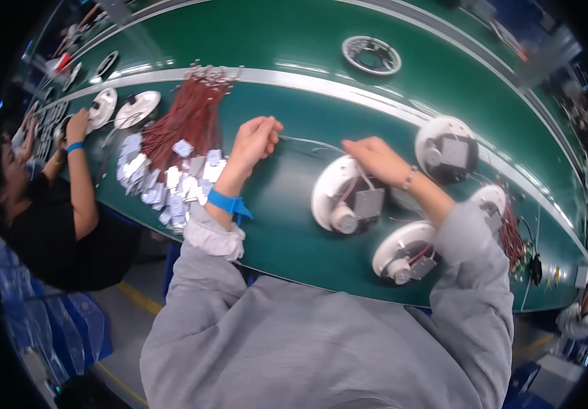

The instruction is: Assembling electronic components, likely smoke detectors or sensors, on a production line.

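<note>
My left hand [256,144], a blue band at its wrist, is closed with its fingertips together at one end of a thin white cable [307,141]. The cable stretches above the green table toward my right hand [380,162], whose fingers are pinched at its other side. Just under my right hand stands a round white lamp housing [325,191], tilted, with a silver box [369,203], a small white cylinder [344,219] and reddish wires on its inner side. My right fingers partly cover the housing's top edge.
Left of my left hand lies a heap of red wires [183,123] with white-and-silver ends. More lamp housings [403,249] [437,129] stand to the right. A ring-shaped part [371,56] lies beyond the metal rail. A co-worker [48,204] handles white discs at the left.
</note>
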The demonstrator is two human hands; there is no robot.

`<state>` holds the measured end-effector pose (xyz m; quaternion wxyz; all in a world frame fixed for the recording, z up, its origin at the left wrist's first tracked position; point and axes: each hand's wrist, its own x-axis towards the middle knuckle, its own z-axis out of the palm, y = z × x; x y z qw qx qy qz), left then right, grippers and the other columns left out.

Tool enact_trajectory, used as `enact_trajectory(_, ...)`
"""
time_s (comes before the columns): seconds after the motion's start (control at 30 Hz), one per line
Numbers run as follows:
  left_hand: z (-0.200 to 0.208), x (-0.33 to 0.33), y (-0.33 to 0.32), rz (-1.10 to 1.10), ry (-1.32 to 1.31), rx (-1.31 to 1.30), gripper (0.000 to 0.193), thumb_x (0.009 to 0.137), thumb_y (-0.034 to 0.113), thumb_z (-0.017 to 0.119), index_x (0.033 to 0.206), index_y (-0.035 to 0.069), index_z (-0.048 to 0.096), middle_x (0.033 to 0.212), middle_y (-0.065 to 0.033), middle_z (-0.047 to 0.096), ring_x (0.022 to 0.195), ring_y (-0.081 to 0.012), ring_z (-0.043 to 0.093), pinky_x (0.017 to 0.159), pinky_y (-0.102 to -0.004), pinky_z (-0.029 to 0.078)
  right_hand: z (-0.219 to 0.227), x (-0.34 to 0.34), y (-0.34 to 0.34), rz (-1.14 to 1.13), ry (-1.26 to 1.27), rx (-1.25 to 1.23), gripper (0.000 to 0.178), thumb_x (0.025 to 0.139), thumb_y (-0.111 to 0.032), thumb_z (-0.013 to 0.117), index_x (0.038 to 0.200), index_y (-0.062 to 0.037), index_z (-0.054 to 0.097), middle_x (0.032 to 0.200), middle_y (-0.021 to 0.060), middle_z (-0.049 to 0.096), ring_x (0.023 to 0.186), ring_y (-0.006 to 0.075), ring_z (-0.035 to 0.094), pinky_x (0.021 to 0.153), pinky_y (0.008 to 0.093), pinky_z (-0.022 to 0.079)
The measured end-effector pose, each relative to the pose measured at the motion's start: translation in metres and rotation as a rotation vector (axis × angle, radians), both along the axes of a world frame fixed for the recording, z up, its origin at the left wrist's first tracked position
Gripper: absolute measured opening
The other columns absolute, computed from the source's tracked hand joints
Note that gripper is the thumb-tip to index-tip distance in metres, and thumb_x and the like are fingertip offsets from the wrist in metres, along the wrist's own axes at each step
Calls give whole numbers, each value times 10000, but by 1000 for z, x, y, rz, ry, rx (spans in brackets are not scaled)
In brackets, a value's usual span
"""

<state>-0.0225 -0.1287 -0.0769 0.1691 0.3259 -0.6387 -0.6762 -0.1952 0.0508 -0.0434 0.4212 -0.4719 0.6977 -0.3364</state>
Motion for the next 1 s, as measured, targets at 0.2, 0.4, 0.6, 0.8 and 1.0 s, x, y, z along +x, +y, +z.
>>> enact_trajectory(0.2,27,43,-65,235,-881,-1215,380,647,306,673,860,23,534,864,-157,567,815,-319,555,669,-402,459,14,-9,3,-118,278,-120,345,833,-315,459,829,17,555,713,87,574,662,134,522,598,259,419)
enact_trajectory(0.4,27,53,-90,126,-707,-1165,198,699,269,604,751,81,633,751,-142,602,723,-292,581,657,-370,452,54,-6,39,-107,493,-429,268,795,-205,518,996,-30,540,944,117,580,863,209,551,720,294,435)
enact_trajectory(0.6,55,127,-129,518,-214,-1229,281,836,257,475,970,40,594,849,-68,616,731,-139,558,663,-266,435,108,-10,156,-66,584,-470,128,709,-83,597,811,-6,597,771,94,598,726,220,568,656,294,444)
enact_trajectory(0.8,128,136,-95,869,378,-874,236,840,116,482,987,-62,533,797,-98,588,691,-143,547,605,-189,411,70,-94,344,-1057,1091,283,188,655,-168,652,794,-42,642,739,114,623,680,229,608,650,292,478)
enact_trajectory(1.0,146,84,3,769,445,-925,222,841,99,480,977,-67,539,784,-89,582,668,-127,531,585,-180,402,10,-93,357,-946,773,502,248,571,-247,731,624,-32,619,626,116,600,591,209,574,604,302,454)
